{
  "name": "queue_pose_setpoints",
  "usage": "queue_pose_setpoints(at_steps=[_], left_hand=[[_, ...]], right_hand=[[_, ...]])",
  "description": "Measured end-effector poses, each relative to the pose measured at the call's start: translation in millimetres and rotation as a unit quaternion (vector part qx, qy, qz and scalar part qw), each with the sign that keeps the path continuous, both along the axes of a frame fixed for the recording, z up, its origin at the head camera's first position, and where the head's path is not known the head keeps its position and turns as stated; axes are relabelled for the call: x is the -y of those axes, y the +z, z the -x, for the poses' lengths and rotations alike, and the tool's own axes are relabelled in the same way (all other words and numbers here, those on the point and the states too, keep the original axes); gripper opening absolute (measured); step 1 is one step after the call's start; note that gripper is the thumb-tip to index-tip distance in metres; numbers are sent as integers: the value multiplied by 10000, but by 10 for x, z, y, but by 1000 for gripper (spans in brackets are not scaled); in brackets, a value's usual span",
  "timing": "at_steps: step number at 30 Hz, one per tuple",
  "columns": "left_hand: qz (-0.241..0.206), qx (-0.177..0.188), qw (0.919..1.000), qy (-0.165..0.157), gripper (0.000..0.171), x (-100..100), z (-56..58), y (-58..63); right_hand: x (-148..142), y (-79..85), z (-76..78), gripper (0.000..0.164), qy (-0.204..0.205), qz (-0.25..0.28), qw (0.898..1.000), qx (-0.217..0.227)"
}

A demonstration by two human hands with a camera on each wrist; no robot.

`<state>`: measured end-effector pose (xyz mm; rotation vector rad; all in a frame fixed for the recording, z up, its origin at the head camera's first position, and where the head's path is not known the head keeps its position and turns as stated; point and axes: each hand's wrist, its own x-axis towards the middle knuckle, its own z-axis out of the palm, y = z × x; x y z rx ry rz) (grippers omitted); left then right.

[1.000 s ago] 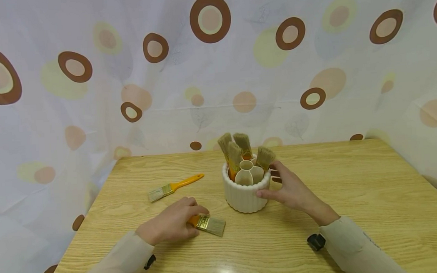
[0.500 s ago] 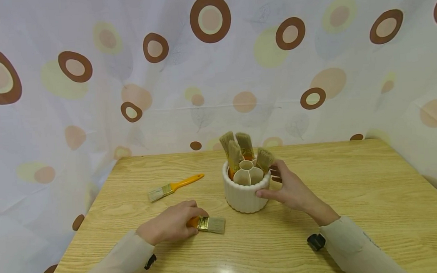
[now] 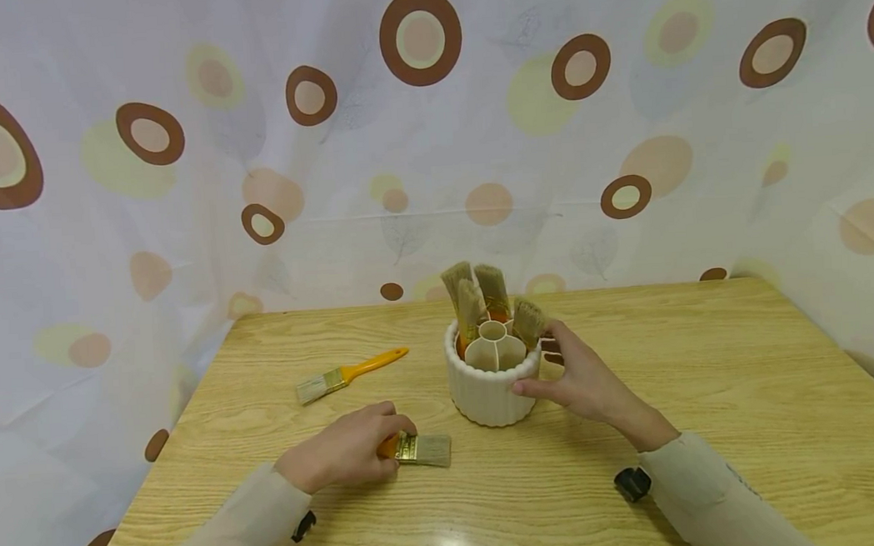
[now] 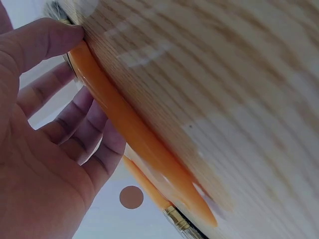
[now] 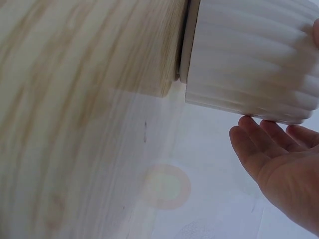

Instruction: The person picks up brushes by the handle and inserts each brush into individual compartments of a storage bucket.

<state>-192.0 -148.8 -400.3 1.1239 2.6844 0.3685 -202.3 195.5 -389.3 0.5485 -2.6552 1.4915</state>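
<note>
My left hand [image 3: 346,450] pinches a flat paintbrush [image 3: 433,450] near its metal ferrule, low over the table with the bristles pointing right. In the left wrist view, the brush's orange handle [image 4: 132,132] runs along the wood, the thumb on one side and fingers on the other. My right hand [image 3: 582,377] holds a white ribbed brush pot [image 3: 486,399], thumb at the front rim and fingers round the right side. Fingertips meet the ribbed wall in the right wrist view. Several paintbrushes [image 3: 472,308] stand bristles up in the pot's compartments; two front compartments show no brush.
Another paintbrush [image 3: 375,363] with an orange handle lies farther back on the left of the wooden table [image 3: 674,334], bristles toward the left. A white curtain [image 3: 430,156] with brown and pastel circles hangs behind and at both sides.
The pot's compartments and brushes have turned slightly, the front shifting left and the back brushes right. The held brush's bristle end has swung slightly away from me. The right hand stays in place.
</note>
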Motion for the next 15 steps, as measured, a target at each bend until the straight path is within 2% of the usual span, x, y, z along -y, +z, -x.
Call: queue_pose_setpoints(at_steps=[7, 15], left_hand=[[-1, 1, 10000, 41, 39, -11, -15, 6], [-89, -187, 9998, 82, 40, -10, -22, 26]], right_hand=[[3, -3, 4, 95, -1, 37, 10000, -21], [5, 0, 1, 94, -2, 50, 9999, -89]])
